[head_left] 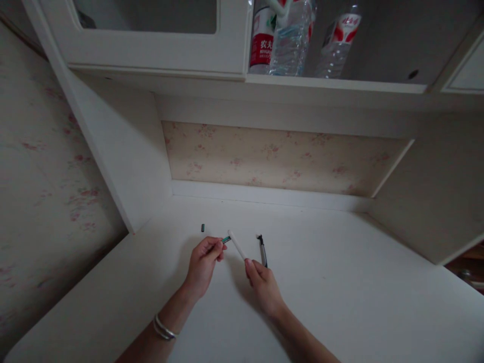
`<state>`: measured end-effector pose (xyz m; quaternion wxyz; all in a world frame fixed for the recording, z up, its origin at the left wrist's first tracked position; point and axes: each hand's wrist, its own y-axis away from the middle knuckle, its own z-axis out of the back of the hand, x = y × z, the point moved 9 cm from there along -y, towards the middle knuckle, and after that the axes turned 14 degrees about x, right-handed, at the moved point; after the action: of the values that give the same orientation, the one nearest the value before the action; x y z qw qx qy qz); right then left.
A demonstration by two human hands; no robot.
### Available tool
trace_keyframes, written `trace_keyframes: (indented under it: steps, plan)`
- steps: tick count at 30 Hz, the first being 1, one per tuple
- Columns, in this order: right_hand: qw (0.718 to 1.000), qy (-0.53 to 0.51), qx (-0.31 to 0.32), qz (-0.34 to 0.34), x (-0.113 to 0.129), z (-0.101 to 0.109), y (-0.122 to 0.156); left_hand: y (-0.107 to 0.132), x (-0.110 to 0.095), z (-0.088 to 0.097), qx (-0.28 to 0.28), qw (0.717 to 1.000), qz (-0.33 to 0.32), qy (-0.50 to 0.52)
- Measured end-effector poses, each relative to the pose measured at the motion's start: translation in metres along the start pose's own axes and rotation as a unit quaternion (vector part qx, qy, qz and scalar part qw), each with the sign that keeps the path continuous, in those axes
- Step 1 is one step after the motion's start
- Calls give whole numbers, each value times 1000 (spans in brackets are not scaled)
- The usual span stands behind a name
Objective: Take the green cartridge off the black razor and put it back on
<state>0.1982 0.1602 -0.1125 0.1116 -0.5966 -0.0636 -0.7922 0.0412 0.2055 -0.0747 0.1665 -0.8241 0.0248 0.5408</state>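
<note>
My left hand point(204, 264) pinches a small dark razor blade cartridge point(226, 239) with a green strip between thumb and fingertips. In my right hand point(264, 287) is a slim white handle point(237, 245), gripped by its lower end and slanting up to the left. Its tip is close beside the cartridge; whether they touch I cannot tell. Another small dark-and-green cartridge point(203, 228) lies on the white desk point(325, 302), beyond my left hand. A black and silver razor handle point(262, 250) lies just behind my right hand, its lower end partly hidden.
Above the desk hangs a white cabinet point(159, 53); its open shelf holds plastic bottles point(291, 43), one with a red and white label point(346, 27). White side panels point(117, 146) enclose the desk's back. Floral wallpaper point(75, 201) covers the wall at left.
</note>
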Motion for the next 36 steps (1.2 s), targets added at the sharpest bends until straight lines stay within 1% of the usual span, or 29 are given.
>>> trace_keyframes:
  steps: [3,4,7,8,12,16,17,20,24,28,29,30,33,36]
  plan:
    - [999,14,42,9,3,-8,0,0,-2,-1,-2,1000,-6,4]
    - [999,19,43,9,4,-8,0,0,-3,-1,-4,1000,-9,8]
    - [1000,23,2,-2,2,-1,2,0,-3,0,-13,1000,-6,19]
    - [1000,21,-1,-3,2,0,2,0,-3,0,-15,1000,-5,20]
    - [999,22,45,10,3,-9,1,0,-4,1,-18,1000,-11,22]
    - [1000,17,-9,3,-1,1,2,-1,-1,3,-13,1000,-9,26]
    - [1000,17,-5,4,-1,1,1,-1,-1,3,-12,1000,-9,22]
    - [999,23,34,14,-1,-6,-1,-2,-2,4,-14,1000,-17,12]
    - [1000,23,-6,-2,-2,0,0,-2,0,5,-19,1000,-12,17]
    - [999,26,26,3,0,-4,-2,-3,2,7,-13,1000,-11,9]
    - [1000,19,15,-1,0,0,-2,-4,2,8,-15,1000,-11,8]
    - [1000,7,-10,-7,-1,7,-1,-4,3,9,-18,1000,-11,9]
    - [994,-30,-102,-16,-3,41,2,-4,2,12,-30,999,-9,15]
    - [988,-30,-150,2,-1,78,5,-4,1,10,-26,1000,-7,9]
